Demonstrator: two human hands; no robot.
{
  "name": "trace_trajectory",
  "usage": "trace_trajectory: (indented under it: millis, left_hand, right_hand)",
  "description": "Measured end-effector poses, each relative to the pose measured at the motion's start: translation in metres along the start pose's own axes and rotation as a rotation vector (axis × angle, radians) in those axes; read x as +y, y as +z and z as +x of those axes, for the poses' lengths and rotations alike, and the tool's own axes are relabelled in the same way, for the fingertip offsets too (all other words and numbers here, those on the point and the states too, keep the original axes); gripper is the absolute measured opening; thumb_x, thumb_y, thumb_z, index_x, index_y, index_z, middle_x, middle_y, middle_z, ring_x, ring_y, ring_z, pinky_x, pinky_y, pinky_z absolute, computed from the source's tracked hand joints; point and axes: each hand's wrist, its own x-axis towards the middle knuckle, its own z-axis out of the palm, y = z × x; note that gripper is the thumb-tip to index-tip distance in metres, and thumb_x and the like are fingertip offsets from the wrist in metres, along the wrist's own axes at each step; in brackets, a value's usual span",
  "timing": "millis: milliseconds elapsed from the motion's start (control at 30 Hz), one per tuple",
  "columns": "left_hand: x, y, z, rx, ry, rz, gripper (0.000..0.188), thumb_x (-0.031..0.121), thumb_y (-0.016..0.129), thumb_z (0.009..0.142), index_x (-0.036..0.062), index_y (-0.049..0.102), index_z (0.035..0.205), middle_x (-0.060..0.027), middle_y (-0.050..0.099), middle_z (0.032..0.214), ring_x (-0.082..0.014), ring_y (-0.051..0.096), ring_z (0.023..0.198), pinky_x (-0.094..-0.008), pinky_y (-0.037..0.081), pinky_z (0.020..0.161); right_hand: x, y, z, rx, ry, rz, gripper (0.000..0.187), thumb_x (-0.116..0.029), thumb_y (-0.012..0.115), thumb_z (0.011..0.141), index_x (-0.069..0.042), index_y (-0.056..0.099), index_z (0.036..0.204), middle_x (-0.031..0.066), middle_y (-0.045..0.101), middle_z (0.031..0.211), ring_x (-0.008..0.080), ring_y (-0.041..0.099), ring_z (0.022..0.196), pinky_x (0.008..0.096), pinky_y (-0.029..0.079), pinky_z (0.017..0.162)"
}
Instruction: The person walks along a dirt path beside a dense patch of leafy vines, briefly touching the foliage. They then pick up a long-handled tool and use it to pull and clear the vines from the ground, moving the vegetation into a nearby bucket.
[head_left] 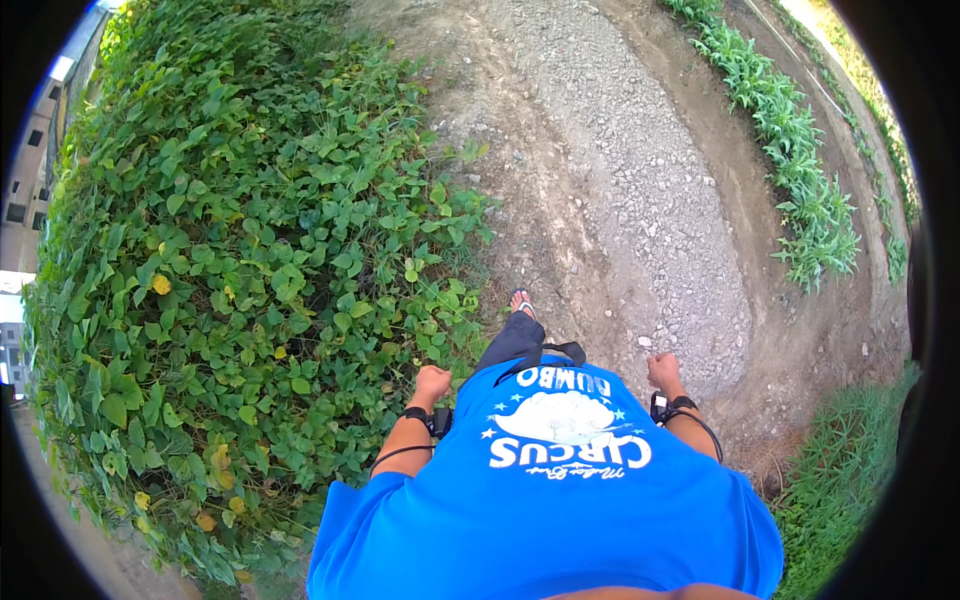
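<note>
My left hand (432, 384) hangs at my side with its fingers curled into a fist, and nothing shows sticking out of it. The leafy green vines (300, 250) are what lies closest to it. Level with my waist on the other side, my right hand (663, 370) is also closed, over the edge of the gravel strip (680, 250). No object can be seen in it. Around each wrist is a black strap with a small device, the left device (440, 422) and the right device (659, 406), each with a cable running up the forearm.
One foot in a flip-flop (522, 302) is forward on the dirt path (555, 240). Vines crowd the path's left side. Tall green plants (800, 190) grow in a row at the right, with grass (850, 470) nearer. Buildings (30, 170) stand at the far left.
</note>
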Motion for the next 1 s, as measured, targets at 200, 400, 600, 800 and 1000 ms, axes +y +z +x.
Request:
trace_trajectory:
  millis: [200, 400, 600, 800, 1000]
  left_hand:
    - [0.134, -0.037, 0.062, -0.031, 0.163, -0.016, 0.028, 0.025, 0.065, 0.087, 0.0032, 0.073, 0.071, -0.0113, 0.071, 0.066, -0.0238, 0.072, 0.069, -0.0356, 0.057, 0.076]
    - [0.253, -0.072, 0.128, 0.109, 0.307, -0.047, 0.027, 0.028, 0.070, 0.084, 0.0012, 0.074, 0.085, -0.0128, 0.073, 0.075, -0.0261, 0.073, 0.073, -0.0359, 0.057, 0.080]
    - [0.292, -0.070, 0.155, 0.106, 0.253, -0.204, 0.029, 0.028, 0.068, 0.085, -0.0005, 0.074, 0.081, -0.0142, 0.073, 0.072, -0.0267, 0.073, 0.069, -0.0375, 0.058, 0.079]
    - [0.255, -0.025, 0.180, 0.109, 0.106, -0.040, 0.035, 0.028, 0.064, 0.087, 0.0042, 0.072, 0.063, -0.0106, 0.071, 0.064, -0.0263, 0.071, 0.071, -0.0383, 0.058, 0.078]
    - [0.273, 0.051, 0.201, 0.068, -0.130, -0.124, 0.041, 0.028, 0.057, 0.087, 0.0039, 0.069, 0.057, -0.0109, 0.070, 0.064, -0.0261, 0.070, 0.069, -0.0378, 0.058, 0.075]
  right_hand:
    - [-0.043, -0.054, 0.055, 0.150, 0.044, 0.056, 0.033, -0.023, 0.063, 0.094, 0.003, 0.066, 0.074, 0.0117, 0.064, 0.058, 0.0201, 0.063, 0.049, 0.0361, 0.052, 0.049]
    - [-0.102, -0.100, 0.097, 0.248, -0.070, 0.224, 0.036, -0.024, 0.061, 0.097, 0.003, 0.065, 0.074, 0.0114, 0.064, 0.060, 0.0183, 0.062, 0.049, 0.0354, 0.049, 0.047]
    - [-0.099, -0.112, 0.139, 0.131, -0.026, 0.083, 0.034, -0.024, 0.061, 0.098, 0.003, 0.065, 0.077, 0.0117, 0.064, 0.061, 0.0201, 0.065, 0.051, 0.0361, 0.052, 0.047]
    - [-0.065, -0.127, 0.255, 0.004, 0.051, 0.074, 0.038, -0.030, 0.064, 0.090, 0.005, 0.070, 0.079, 0.0265, 0.068, 0.073, 0.0398, 0.070, 0.071, 0.0481, 0.054, 0.069]
    - [-0.074, -0.196, 0.392, 0.042, -0.065, -0.106, 0.032, -0.025, 0.059, 0.097, 0.002, 0.067, 0.082, 0.0118, 0.063, 0.059, 0.0208, 0.063, 0.048, 0.0330, 0.048, 0.042]
